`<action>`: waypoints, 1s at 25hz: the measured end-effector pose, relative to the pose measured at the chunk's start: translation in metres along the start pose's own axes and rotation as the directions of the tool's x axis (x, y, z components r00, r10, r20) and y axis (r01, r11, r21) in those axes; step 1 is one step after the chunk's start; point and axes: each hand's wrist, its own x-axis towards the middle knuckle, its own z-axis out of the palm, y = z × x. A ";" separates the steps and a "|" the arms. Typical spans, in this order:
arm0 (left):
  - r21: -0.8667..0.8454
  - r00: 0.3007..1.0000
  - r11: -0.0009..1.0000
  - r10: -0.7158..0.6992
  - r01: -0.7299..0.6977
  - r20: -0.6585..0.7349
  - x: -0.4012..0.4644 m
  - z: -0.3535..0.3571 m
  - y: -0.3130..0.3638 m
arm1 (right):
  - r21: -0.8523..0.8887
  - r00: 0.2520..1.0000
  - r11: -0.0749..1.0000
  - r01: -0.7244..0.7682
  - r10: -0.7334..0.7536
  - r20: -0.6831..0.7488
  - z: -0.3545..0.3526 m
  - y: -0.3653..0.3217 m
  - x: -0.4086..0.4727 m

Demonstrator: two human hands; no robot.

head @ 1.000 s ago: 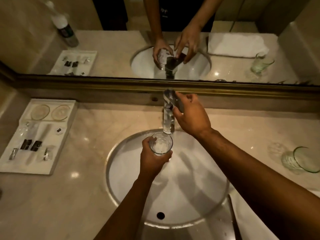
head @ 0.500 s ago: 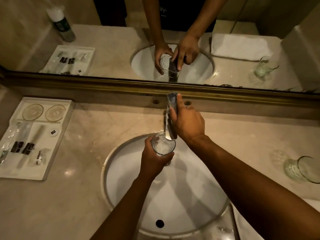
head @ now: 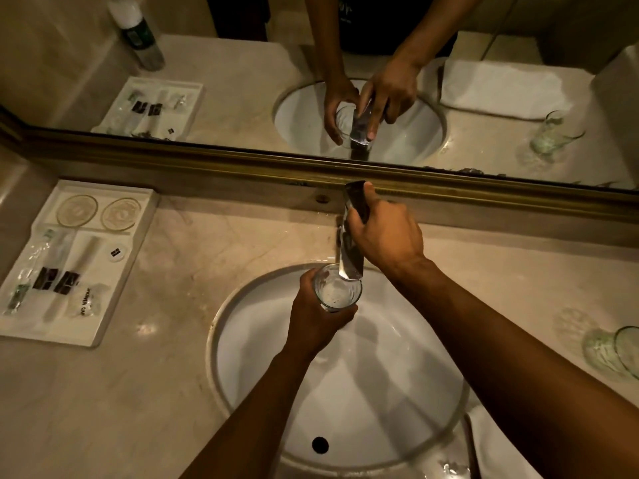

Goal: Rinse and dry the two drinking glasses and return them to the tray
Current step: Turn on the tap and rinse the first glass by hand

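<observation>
The left hand (head: 316, 318) is wrapping its fingers around a clear drinking glass (head: 337, 288), holding it upright over the white oval basin (head: 262, 368) with its mouth directly beneath the chrome faucet spout (head: 349, 261). Some water is sitting in the glass (whether a stream is running into it is hard to tell). The right hand (head: 385, 233) is closing over the faucet lever (head: 358, 198), thumb lying along its top and fingers curled down the far side.

The second drinking glass (head: 613, 350) is standing on the marble surface (head: 166, 392) at the far right edge, well apart from the basin and partly cut off by the frame. The white amenity tray (head: 86, 328) is resting on the surface to the left of the basin; two round coasters (head: 98, 210) are lying side by side in its upper compartment, and wrapped toiletries, one marked as a shower cap (head: 83, 300), are filling the lower ones.

A gold-framed mirror (head: 242, 63) is running along the back, reflecting both hands, a folded white towel (head: 505, 88) and a bottle (head: 138, 32).
</observation>
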 end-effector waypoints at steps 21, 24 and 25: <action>0.027 1.000 1.000 0.004 -0.005 0.031 0.006 0.005 -0.025 | 0.109 1.000 0.994 -0.018 0.016 0.022 -0.008 -0.008 0.015; 0.011 1.000 1.000 -0.002 0.002 0.030 0.007 0.005 -0.031 | 0.274 0.999 0.961 -0.049 0.041 0.036 -0.014 -0.004 0.000; 0.008 0.999 1.000 -0.007 0.007 0.034 0.008 0.005 -0.033 | 0.384 0.997 0.920 -0.077 0.081 0.006 -0.013 -0.001 -0.010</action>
